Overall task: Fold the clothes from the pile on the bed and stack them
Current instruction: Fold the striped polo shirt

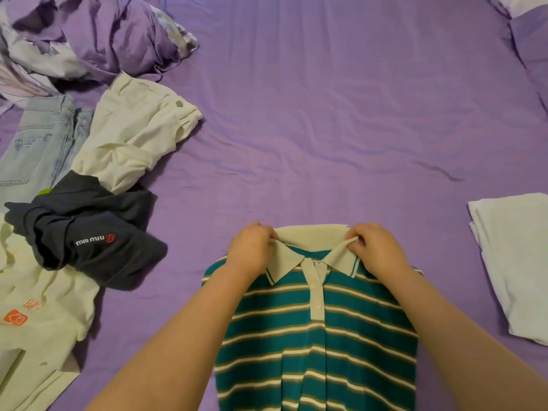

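A teal polo shirt (317, 345) with white and tan stripes and a pale collar lies front-up on the purple bed sheet (326, 129), its sides folded in. My left hand (252, 247) pinches the left collar edge. My right hand (376, 246) pinches the right collar edge. At the left lies the unfolded pile: a dark navy garment (89, 232) with a printed logo, cream trousers (133, 134), light blue jeans (38, 143) and a pale yellow shirt (38, 321) with orange print. A folded white garment (516, 262) sits at the right.
A crumpled purple and floral duvet (89, 34) fills the far left corner. A purple pillow or bedding edge (530, 40) shows at the far right. The sheet's middle stretch beyond the polo is flat and wrinkled.
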Demonstrator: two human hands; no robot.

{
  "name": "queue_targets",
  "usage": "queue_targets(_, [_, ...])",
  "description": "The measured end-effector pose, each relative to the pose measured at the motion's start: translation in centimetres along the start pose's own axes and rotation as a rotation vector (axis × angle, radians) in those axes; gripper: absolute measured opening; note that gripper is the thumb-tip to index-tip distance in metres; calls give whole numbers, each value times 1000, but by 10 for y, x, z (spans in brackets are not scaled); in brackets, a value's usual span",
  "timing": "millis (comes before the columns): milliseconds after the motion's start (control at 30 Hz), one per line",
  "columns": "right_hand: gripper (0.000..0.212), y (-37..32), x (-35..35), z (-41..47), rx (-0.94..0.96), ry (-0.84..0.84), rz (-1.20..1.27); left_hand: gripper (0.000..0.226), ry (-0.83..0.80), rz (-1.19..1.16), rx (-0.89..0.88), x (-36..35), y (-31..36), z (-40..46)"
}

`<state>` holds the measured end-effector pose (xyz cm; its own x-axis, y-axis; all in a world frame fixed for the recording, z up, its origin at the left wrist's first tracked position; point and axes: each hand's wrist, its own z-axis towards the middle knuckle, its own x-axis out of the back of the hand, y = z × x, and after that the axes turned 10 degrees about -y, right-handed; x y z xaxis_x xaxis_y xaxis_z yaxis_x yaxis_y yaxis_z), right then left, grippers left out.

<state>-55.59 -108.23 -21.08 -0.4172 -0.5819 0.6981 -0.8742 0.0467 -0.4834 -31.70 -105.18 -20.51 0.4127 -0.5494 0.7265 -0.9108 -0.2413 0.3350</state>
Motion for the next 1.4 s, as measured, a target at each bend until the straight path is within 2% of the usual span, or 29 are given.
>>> queue_targets(33, [5, 1, 2, -3, 3, 8, 36, 18, 9, -33, 1, 1, -1, -4])
queue_targets(100, [12, 3, 8, -11, 38, -25, 98, 7, 26, -89, -30, 2, -4, -11])
queue_targets(200, [20, 4, 16, -23, 90, -133, 181, 6, 33, -45, -157, 7, -5, -22])
queue_targets(300, [24, 6, 23, -30, 124, -130, 100, 5, -53, -86, -230, 14, 0, -33])
queue_targets(400, [27, 6, 31, -34, 133, -74, 37, 6, -37, -94, -193, 22, 0, -37])
queue_targets(500, [26, 7, 34, -32, 112, -26, 112, 5, 36, -123, -114, 32, -6, -33])
queue_targets(633, [23, 5, 28, -21, 76, -61, 193, 7, -8, -314, -94, 32, -4, -20])
queue_targets(700, [23, 3, 21, -13, 71, -72, 235, 16, -44, -423, -101, 29, 0, -12])
queue_targets(767, [20, -1, 17, -6, 46, -70, 322, 42, -68, -502, -124, 26, 2, -3])
queue_targets(800, [27, -4, 16, -3, 27, -76, 354, 62, -86, -531, -129, 24, 2, 1])
queue_targets(867, [57, -6, 12, 4, 10, -82, 271, 96, -139, -554, -101, 21, -3, 5])
queue_targets(933, [74, -7, 6, 7, 28, -75, 91, 106, -174, -467, -47, 17, -13, 6])
queue_targets(1000, [75, -8, -3, 8, 71, -35, -26, 97, -172, -344, 7, 13, -25, 5])
queue_targets(1100, [70, -9, -15, 12, 18, 6, -14, 48, -162, -324, 90, 14, -46, -1])
queue_targets(1167, [71, -10, -20, 16, -83, -27, 63, 27, -212, -325, 137, 16, -60, -6])
queue_targets(1300, [71, -6, -28, 17, -125, -54, 65, 19, -292, -238, 113, 15, -71, -22])
queue_targets(1400, [73, -3, -31, 10, -102, -32, 63, 16, -83, -122, 95, 9, -77, -30])
